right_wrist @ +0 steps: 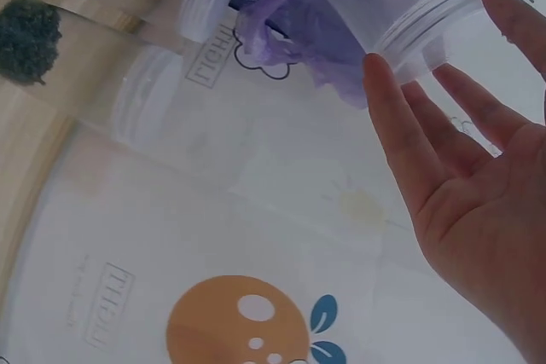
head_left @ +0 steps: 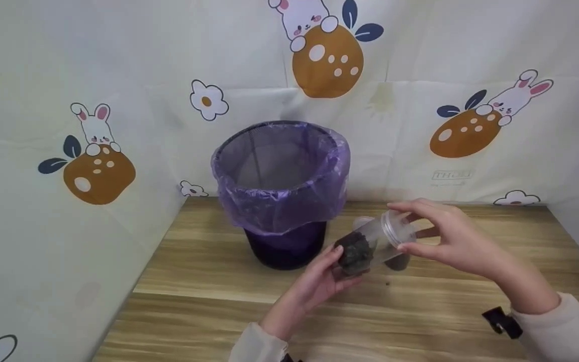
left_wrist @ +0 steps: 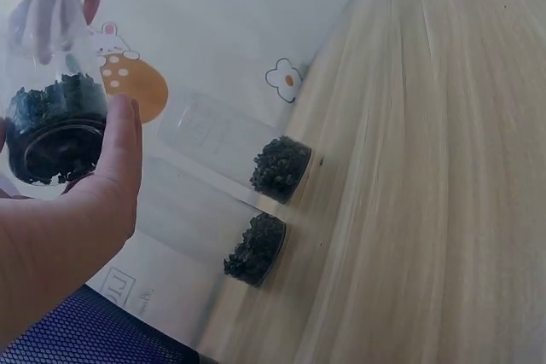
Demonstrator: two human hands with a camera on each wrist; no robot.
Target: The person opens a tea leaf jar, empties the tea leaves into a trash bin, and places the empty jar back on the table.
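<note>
My left hand (head_left: 314,284) holds a clear plastic jar (head_left: 377,249) near its base, thumb along its side, tilted above the table. Dark, crumbly flakes (left_wrist: 58,117) fill its lower part; their kind is not clear. At the upper end, the fingers and thumb of my right hand (head_left: 453,239) span the translucent, ridged lid (right_wrist: 426,27), gripping around its edge. Two similar jars (left_wrist: 230,147) (left_wrist: 205,215) stand upright on the table behind, each with dark flakes at the bottom. In the head view the held jar mostly hides them.
A dark mesh bin (head_left: 287,251) lined with a purple plastic bag (head_left: 279,213) stands left of the hands, close to the jar. The wood-grain table (head_left: 194,261) meets a patterned cloth wall (head_left: 159,125) at the back and sides. A small dark crumb (head_left: 388,283) lies on the table.
</note>
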